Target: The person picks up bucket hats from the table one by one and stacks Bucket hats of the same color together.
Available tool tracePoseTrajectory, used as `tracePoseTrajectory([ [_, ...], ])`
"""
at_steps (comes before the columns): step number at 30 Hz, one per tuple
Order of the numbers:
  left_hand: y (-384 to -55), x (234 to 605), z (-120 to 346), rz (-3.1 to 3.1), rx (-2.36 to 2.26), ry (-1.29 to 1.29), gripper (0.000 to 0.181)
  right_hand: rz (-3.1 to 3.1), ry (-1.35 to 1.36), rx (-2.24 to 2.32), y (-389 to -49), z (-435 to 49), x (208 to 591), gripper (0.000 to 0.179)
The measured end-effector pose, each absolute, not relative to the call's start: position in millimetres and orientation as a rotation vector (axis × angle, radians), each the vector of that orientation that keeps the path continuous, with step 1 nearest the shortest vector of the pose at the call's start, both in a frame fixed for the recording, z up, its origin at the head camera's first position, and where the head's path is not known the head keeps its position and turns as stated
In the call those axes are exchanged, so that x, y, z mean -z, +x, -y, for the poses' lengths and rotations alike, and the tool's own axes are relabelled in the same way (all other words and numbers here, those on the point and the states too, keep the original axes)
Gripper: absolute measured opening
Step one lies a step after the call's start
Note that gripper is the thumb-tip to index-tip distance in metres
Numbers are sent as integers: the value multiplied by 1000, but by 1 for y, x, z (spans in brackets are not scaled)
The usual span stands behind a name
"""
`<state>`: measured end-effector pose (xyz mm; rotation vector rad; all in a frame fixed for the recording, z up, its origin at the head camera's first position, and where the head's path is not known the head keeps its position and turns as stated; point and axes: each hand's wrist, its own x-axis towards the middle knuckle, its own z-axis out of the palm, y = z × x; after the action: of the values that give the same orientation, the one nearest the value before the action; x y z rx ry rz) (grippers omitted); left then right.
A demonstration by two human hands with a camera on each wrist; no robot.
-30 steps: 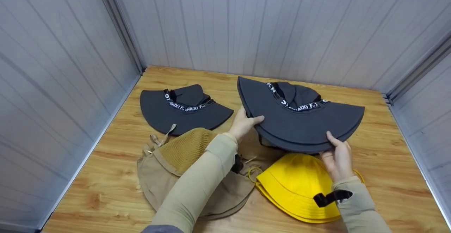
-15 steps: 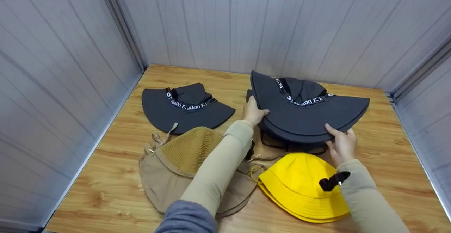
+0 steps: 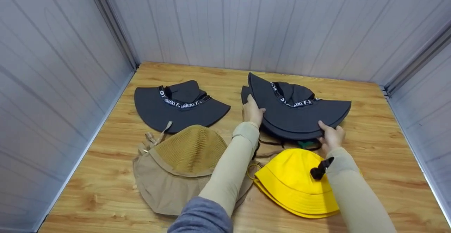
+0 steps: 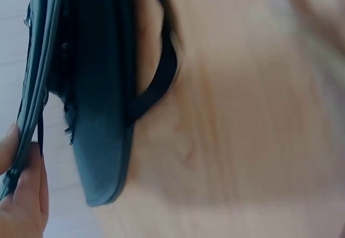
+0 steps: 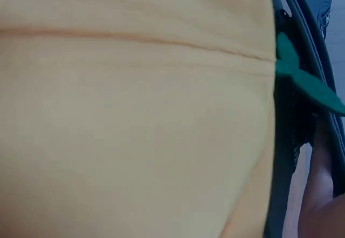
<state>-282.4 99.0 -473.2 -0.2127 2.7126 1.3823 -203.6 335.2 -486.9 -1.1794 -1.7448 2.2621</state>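
At the back right, both hands hold a dark grey wide-brimmed hat [image 3: 303, 120], tilted with its lettered inner band showing and its brim edges in layers. The left hand [image 3: 253, 111] pinches the left side of the brim, thumb on top. The right hand [image 3: 332, 136] grips the front right edge the same way. Behind and below it sits another dark hat [image 4: 102, 141], mostly hidden in the head view, with a black strap [image 4: 161, 76] looping out. The right wrist view shows a yellow hat [image 5: 135, 114] with a green leaf [image 5: 312, 87] close to the right hand.
A matching dark grey hat [image 3: 179, 116] lies upturned at the back left. In front of it is a khaki hat [image 3: 169, 190] with a mesh crown and ties, partly under the left forearm. Pale panel walls [image 3: 211, 25] border the wooden table [image 3: 105, 183].
Both hands have carried the dark grey hat a little farther back, away from the yellow hat. Part of the hat beneath now shows at its left edge.
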Motion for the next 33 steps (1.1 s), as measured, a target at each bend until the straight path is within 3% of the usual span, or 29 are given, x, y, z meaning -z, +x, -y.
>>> tracePoseTrajectory([
  [3,-279,482,-101,-2692,-1357,-210,82,1888,-1224,-2175,-206,-335,495,87],
  [9,-274,492,-95,-2657,-1176,-271,88,2194,-1215,-1914,-207,-340,503,85],
  [16,-270,499,-91,-2453,-1514,-353,91,2252,-1231,-1846,-208,-341,509,85],
  [25,-269,505,-83,-2188,-1822,-480,81,2240,-1277,-1922,-208,-339,508,91],
  [33,-269,509,-88,-2233,-1707,-464,66,2247,-1303,-1953,-208,-343,508,91],
])
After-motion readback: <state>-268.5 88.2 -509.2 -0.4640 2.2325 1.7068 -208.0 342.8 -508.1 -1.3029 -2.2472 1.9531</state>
